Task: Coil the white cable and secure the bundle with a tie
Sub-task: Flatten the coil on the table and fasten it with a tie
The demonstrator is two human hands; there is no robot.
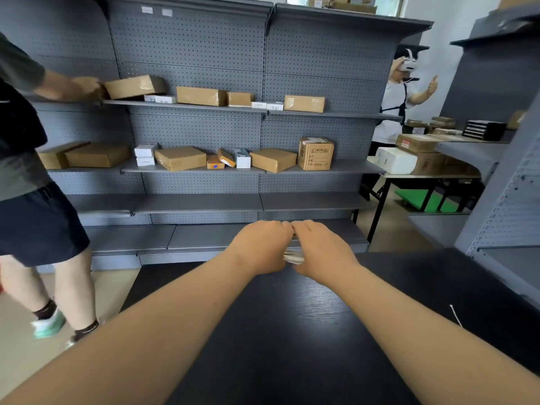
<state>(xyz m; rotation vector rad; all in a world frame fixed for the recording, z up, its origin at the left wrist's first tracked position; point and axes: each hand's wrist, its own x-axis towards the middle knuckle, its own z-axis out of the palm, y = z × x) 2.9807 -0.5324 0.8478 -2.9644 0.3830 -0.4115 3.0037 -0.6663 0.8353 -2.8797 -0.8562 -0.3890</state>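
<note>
- I am viewing both hands stretched out toward the far end of the dark surface (292, 331), with their knuckles touching each other.
- The left hand (263, 247) is curling its fingers downward and gripping the left side of the white cable (293, 256).
- The right hand (320, 249) is curling its fingers in the same way and gripping the right side of the same bundle. The fingertips of both hands are hidden from me.
- The white cable is showing only as a small stack of gathered loops in the gap between the two palms, near the far edge of the surface. I cannot tell how many loops there are or whether anything is binding them.
- A thin white tie (455, 315) is lying loose on the surface near its right edge, well apart from the hands and the bundle.
- Grey pegboard shelving (204, 54) is standing beyond the surface, carrying cardboard boxes (180, 157) and a few small white ones on two of its shelves.
- A person (35, 200) in dark shorts is standing at the left, resting a hand on a box on the upper shelf.
- A second person (391, 112) in a white shirt, wearing a headset, is standing at the right behind a table (423, 176) loaded with more boxes.
</note>
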